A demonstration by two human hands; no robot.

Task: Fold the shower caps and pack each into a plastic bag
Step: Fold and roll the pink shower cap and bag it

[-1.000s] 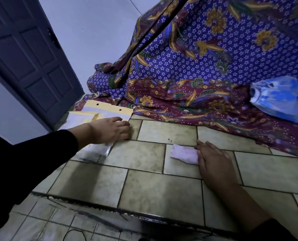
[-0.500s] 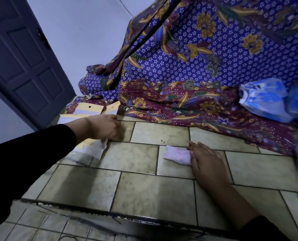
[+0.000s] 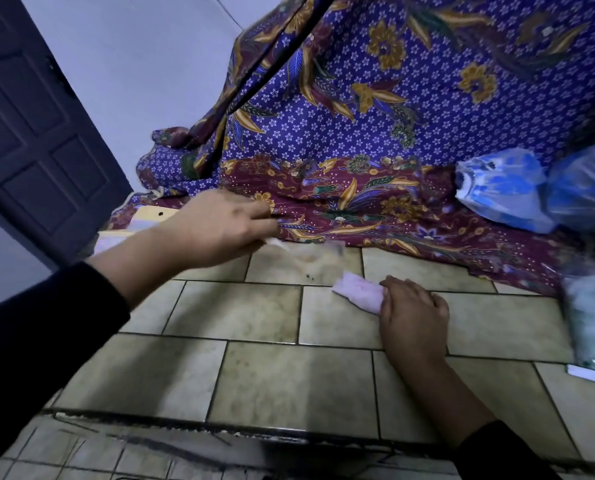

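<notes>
A folded pink shower cap (image 3: 358,294) lies on the tiled floor. My right hand (image 3: 412,311) rests flat over its right end, pressing it down. My left hand (image 3: 220,226) is raised above the tiles to the left and pinches a small clear plastic bag (image 3: 310,249), which trails blurred to the right of my fingers. A stack of bags with yellow header cards (image 3: 150,216) lies behind my left wrist, partly hidden.
A purple and maroon batik cloth (image 3: 375,140) drapes down across the back. Blue plastic bags (image 3: 504,188) sit on it at the right. A clear bag of pale caps (image 3: 592,317) stands at the right edge. A dark door (image 3: 29,133) is at the left.
My left hand lifted one clear bag off the stack at the left and carried it rightward toward the pink cap. My right hand stayed on the cap.
</notes>
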